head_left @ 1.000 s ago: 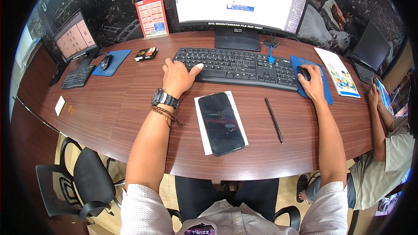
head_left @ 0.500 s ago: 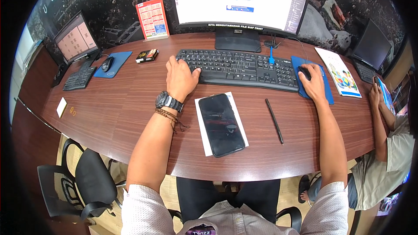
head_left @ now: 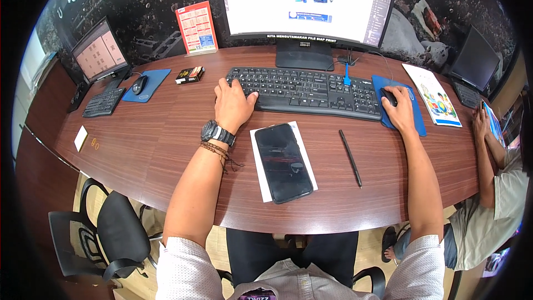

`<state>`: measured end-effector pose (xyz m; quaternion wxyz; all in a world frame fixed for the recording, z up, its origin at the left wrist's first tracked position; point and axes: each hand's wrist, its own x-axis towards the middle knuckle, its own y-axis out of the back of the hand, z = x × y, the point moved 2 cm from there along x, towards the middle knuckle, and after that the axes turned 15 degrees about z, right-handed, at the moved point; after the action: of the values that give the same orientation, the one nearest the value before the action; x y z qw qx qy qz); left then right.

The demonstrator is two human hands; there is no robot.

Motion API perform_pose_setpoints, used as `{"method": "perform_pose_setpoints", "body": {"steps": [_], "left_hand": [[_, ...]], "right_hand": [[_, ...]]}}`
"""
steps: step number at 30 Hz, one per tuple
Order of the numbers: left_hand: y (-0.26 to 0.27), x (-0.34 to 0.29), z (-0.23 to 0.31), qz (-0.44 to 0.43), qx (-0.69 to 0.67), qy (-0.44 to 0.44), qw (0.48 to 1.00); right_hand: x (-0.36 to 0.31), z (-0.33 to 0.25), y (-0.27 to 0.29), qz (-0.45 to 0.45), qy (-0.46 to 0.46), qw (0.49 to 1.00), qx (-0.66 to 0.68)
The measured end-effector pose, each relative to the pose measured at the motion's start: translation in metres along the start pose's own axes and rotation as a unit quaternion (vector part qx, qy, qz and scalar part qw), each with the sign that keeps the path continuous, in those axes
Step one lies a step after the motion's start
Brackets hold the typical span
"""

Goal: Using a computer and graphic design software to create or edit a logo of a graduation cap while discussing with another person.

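Note:
My left hand (head_left: pixel 234 104) rests at the left end of the black keyboard (head_left: pixel 302 88), fingers apart on the keys and thumb near the front edge. A dark watch and a bead bracelet circle that wrist. Over on the right, my right hand (head_left: pixel 401 112) is curved over a black computer mouse (head_left: pixel 388 98), which sits on a blue mouse pad (head_left: pixel 413 122). Beyond the keyboard stands a large monitor (head_left: pixel 311 38) showing a page layout with blue pictures. Between my forearms lie a black smartphone (head_left: pixel 284 161) on a white paper (head_left: pixel 264 183) and a slim black pen (head_left: pixel 350 158).
A small dark box (head_left: pixel 190 74) and a red-bordered sign (head_left: pixel 196 28) stand left of the monitor. A booklet (head_left: pixel 432 95) lies right of the mouse pad. Another person's hands (head_left: pixel 481 122) hold a device at the right edge. An office chair (head_left: pixel 119 228) is at lower left.
The page on the monitor appears larger than before. The whole view has shifted slightly, while both hands keep their places on the keyboard and mouse.

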<state>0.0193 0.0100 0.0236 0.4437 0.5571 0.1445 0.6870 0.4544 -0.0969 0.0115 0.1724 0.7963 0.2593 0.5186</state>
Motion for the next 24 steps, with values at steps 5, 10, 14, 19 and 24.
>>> {"method": "perform_pose_setpoints", "body": {"steps": [5,10,14,19,24], "left_hand": [[0.0004,-0.0006,0.0006,-0.004,-0.002,0.002,1.000],[-0.0008,-0.0010,-0.0002,-0.004,0.000,-0.002,1.000],[-0.0008,-0.0011,0.0010,0.000,0.001,-0.001,1.000],[-0.0010,-0.0019,0.0005,0.005,-0.001,-0.006,1.000],[-0.0012,-0.0014,0.0003,-0.003,0.001,-0.006,1.000]], "right_hand": [[-0.0001,-0.0019,0.0014,0.001,-0.006,1.000,-0.003],[-0.0001,-0.0027,0.0024,0.000,-0.001,1.000,0.009],[0.0003,-0.0032,0.0021,-0.002,-0.008,1.000,0.007],[-0.0002,-0.0031,0.0014,-0.006,-0.008,1.000,-0.001],[-0.0002,-0.0021,0.0017,-0.006,-0.008,1.000,0.001]]}}
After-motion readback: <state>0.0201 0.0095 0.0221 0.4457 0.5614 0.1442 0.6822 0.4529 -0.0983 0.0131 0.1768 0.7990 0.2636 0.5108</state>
